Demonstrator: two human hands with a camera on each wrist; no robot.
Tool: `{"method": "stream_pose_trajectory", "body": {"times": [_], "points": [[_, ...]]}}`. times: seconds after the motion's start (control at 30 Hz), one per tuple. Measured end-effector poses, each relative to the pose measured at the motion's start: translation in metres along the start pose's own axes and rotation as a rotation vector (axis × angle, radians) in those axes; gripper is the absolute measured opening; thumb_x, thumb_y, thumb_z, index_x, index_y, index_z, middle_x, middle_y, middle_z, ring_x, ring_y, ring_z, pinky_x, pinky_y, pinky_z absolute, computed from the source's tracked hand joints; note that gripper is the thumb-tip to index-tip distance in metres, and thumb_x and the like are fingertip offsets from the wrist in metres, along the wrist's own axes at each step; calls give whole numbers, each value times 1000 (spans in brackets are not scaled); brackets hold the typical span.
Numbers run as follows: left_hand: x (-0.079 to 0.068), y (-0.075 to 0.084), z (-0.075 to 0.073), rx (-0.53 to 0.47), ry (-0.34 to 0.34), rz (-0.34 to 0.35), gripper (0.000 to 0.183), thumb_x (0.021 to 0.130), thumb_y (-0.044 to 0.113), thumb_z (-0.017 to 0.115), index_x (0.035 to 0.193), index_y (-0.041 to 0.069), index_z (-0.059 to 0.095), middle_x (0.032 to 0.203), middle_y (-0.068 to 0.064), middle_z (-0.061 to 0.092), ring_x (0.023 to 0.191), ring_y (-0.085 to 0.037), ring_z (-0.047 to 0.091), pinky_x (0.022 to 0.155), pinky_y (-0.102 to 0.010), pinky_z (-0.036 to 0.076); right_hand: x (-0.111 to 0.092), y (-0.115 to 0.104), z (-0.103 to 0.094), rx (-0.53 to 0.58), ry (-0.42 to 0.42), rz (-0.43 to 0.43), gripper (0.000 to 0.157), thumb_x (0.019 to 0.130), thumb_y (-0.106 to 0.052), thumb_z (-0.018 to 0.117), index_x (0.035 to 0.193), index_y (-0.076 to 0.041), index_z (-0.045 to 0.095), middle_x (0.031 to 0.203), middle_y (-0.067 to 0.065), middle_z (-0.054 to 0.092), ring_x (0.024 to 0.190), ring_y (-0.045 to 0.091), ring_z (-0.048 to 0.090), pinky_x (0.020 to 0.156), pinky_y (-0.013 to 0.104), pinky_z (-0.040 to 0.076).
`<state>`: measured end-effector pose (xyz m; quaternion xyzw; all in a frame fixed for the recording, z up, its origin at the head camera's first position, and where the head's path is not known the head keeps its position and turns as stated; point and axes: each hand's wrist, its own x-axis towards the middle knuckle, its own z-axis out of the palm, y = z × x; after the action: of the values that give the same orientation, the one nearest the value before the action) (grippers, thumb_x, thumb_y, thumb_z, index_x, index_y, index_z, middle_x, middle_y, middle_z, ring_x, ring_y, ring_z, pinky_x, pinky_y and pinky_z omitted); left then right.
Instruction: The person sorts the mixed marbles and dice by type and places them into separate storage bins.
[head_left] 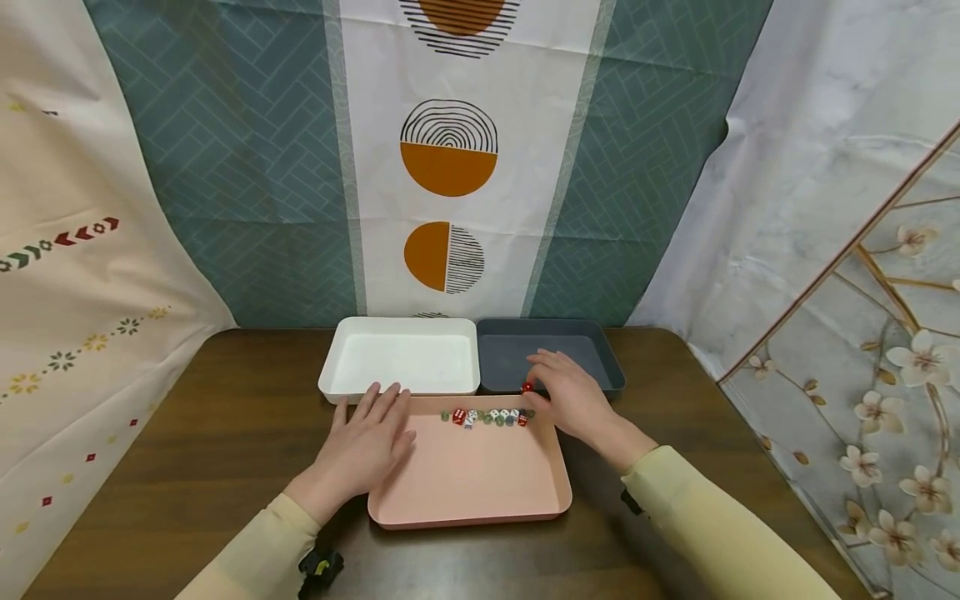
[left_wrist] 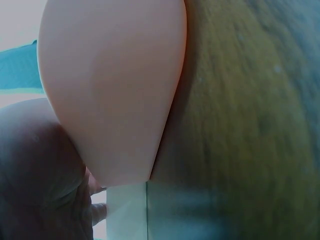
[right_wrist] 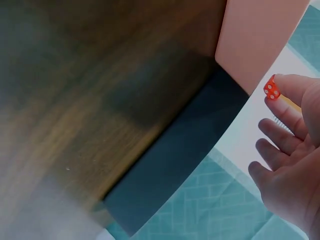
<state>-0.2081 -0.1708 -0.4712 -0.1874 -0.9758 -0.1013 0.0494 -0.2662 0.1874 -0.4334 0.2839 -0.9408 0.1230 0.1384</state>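
By the pink tray [head_left: 480, 482], the right hand [head_left: 572, 398] pinches a red die [right_wrist: 271, 89], the left hand [head_left: 363, 446] apparently spread.

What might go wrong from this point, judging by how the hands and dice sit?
The small red die with white dots is pinched by the right hand at the ends of its fingers, so it could slip. That hand is close to the mixed red, white and green dice and might nudge some. The left hand lies over a corner of the rectangular pink tray; pressing there could jostle the dice.
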Motion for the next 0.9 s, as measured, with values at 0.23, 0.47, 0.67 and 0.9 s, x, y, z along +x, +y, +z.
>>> {"method": "stream_pose_trajectory", "body": {"times": [0.23, 0.47, 0.67, 0.9], "points": [[0, -1, -1, -5, -2, 3, 67, 115, 42, 59, 169, 5, 43, 175, -19, 37, 164, -48, 26, 123, -82, 16, 17, 5, 5, -13, -39, 25, 17, 100, -22, 86, 108, -10, 77, 153, 16, 65, 154, 36, 50, 130, 51, 32], [0, -1, -1, -1, 7, 2, 67, 115, 41, 59, 169, 5, 44, 175, -19, 38, 163, -49, 27, 122, -82, 17, 28, 5, 9, -7, -44, 46, 18, 101, -22, 85, 110, -9, 78, 156, 16, 62, 156, 35, 46, 130, 51, 31], [0, 0, -1, -1, 14, 4, 67, 114, 41, 61, 168, 5, 45, 174, -20, 40, 163, -49, 28, 122, -82, 18, 39, 2, 13, 24, -65, 77, 15, 103, -21, 83, 111, -9, 78, 165, 15, 54, 163, 33, 36, 133, 49, 24], [0, 0, 0, 3, 8, 3, 67, 114, 41, 60, 169, 5, 44, 175, -19, 39, 163, -48, 27, 122, -82, 17, 48, 2, 17, 33, -65, 69, 14, 105, -22, 80, 111, -9, 77, 168, 15, 51, 164, 33, 33, 134, 49, 21]]}}
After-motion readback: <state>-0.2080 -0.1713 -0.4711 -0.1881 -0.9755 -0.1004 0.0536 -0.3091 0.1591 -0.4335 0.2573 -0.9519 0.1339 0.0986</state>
